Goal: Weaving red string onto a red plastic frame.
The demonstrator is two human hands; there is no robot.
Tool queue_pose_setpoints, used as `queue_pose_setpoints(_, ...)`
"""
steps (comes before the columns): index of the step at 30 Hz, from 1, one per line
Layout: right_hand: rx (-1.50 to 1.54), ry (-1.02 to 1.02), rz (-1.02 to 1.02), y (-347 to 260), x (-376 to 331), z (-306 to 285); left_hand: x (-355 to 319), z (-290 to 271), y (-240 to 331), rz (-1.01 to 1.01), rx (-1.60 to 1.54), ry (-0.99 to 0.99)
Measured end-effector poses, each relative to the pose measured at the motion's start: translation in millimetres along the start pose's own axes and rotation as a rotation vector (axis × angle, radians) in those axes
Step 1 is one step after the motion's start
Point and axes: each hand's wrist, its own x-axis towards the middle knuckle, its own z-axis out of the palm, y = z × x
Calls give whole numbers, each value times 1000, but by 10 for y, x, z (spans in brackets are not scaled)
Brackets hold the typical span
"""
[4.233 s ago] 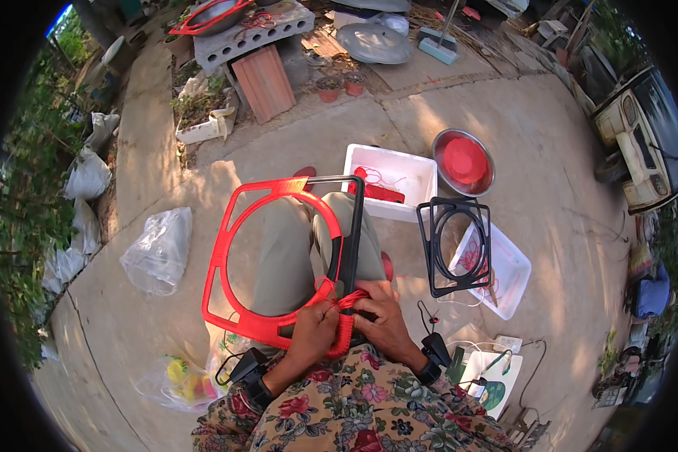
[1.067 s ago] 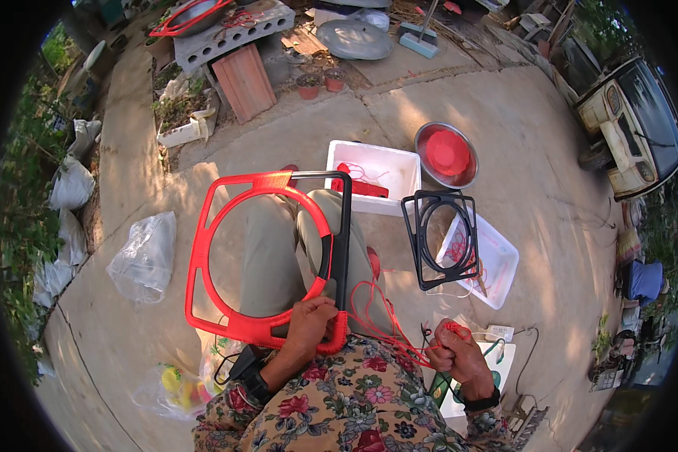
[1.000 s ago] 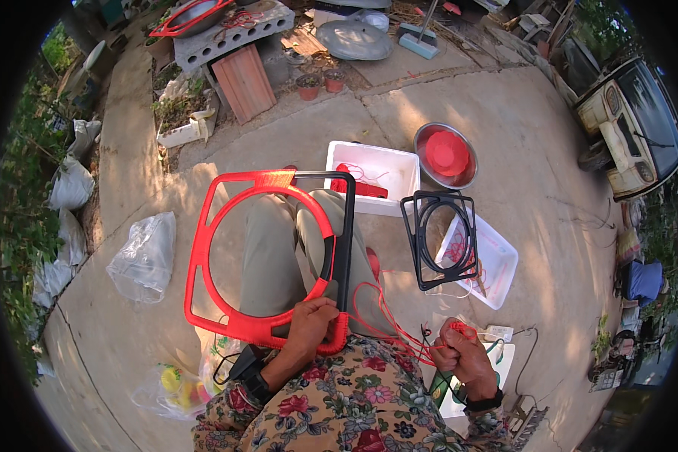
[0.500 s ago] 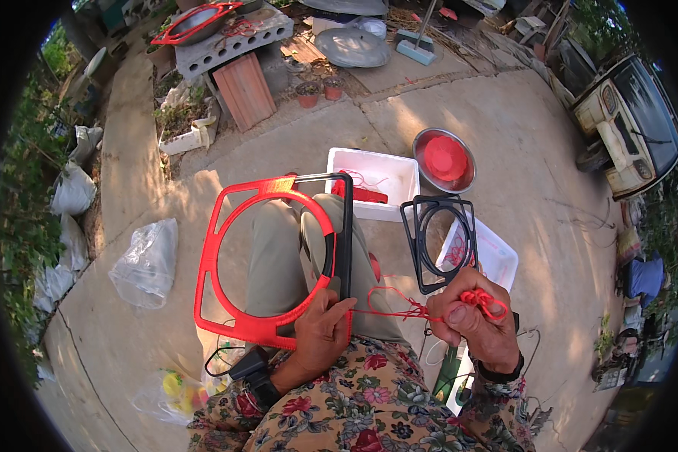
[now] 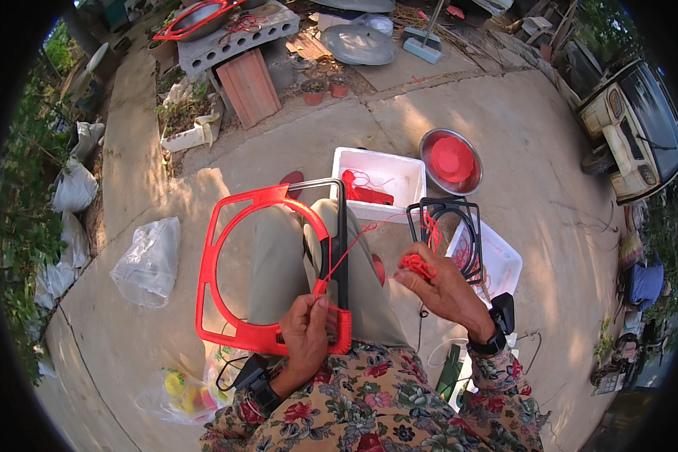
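Note:
A square frame with a round inner ring (image 5: 260, 194) rests over my lap, mostly wrapped in red cord; its right side is bare black. My left hand (image 5: 306, 331) is closed on its lower right part, thumb pinching where the ring meets the wrapped edge. Red cord (image 5: 352, 242) runs up from that thumb and loops loosely toward the right. To the right, my right hand (image 5: 448, 294) is closed around a small bundle of red cord (image 5: 417, 266), with loose strands hanging just above it.
Ahead stand a white foam box (image 5: 392, 162) with red cord inside and a metal basin (image 5: 473, 177) holding a red piece. A black frame (image 5: 471, 226) leans by another white box (image 5: 497, 264). Clear plastic bags (image 5: 147, 260) lie left; a vehicle (image 5: 633, 135) stands far right.
My right hand has moved up and slightly left with the cord bundle. The cord, earlier stretched between my hands, now loops upward over the frame's right side. My left fingers have closed tighter.

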Motion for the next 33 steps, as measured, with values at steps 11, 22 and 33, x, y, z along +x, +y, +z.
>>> queue_pose_setpoints(11,295,-482,-43,426,195,1073,-170,-133,193,-131,-127,39)
queue_pose_setpoints(22,881,-453,182,496,203,1276,-187,-190,72,-194,87,5)
queue_pose_setpoints(33,380,-187,106,312,65,871,-119,-256,17,-357,-141,-49)
